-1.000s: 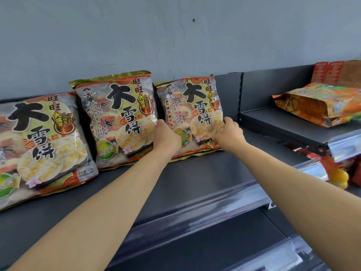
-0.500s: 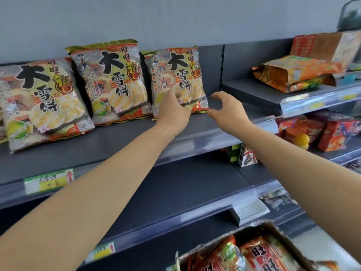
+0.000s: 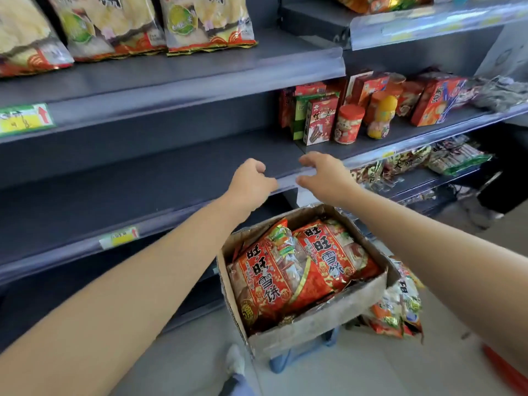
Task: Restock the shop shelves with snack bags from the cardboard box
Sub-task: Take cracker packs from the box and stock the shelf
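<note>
left hand and right hand dropped from shelved bags, fingers loose, empty, above cardboard box.

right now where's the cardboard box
Head view, lower centre-right: the box sits on a blue stool on the floor before the shelves, with loose bags at its right.

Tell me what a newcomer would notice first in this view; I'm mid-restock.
The open cardboard box low at centre, packed with red snack bags, grabs the eye first. Just above it, the left hand and right hand hover empty in front of the dark middle shelf. Yellow rice-cracker bags stand in a row at upper left.
</note>
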`<state>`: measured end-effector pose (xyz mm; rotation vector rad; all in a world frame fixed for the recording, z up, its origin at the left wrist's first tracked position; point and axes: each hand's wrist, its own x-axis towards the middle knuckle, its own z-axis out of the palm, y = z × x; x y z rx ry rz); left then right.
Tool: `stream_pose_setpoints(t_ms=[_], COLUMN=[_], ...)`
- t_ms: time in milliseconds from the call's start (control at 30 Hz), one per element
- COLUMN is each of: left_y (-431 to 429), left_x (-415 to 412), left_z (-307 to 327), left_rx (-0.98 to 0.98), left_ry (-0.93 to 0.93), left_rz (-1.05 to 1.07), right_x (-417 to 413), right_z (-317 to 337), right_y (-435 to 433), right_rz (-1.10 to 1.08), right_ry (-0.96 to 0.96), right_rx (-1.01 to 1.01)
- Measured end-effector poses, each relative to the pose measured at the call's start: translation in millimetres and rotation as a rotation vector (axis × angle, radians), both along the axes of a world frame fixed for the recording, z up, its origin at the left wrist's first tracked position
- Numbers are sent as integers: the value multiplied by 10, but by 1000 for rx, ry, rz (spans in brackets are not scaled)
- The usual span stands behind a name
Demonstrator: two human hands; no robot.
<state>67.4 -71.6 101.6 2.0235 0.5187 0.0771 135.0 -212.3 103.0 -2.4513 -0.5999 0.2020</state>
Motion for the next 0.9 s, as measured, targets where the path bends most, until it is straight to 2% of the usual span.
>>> stream_pose_setpoints(t_ms=[300,400,500,733,900], left_y=[-3,44,88,107,117], left_x=[-306,-338,-378,-471,-497], left_z=[-1014,-1330,-1592,-2069,-2336], left_rx=[-163,-309,-429,-542,-539], left_ry=[463,527,575,620,652], left_rz=[167,248,312,346,375], right_x=[-292,-317,-294,-218,-172], right_z=[-932,-1198,-1445,-2014,-2198], right_y=[-62,-63,-43,14,76], right_rz=[82,90,53,-131,-198], right_ry=[310,389,475,624,567], right_rx=[-274,-379,-397,-417,-535])
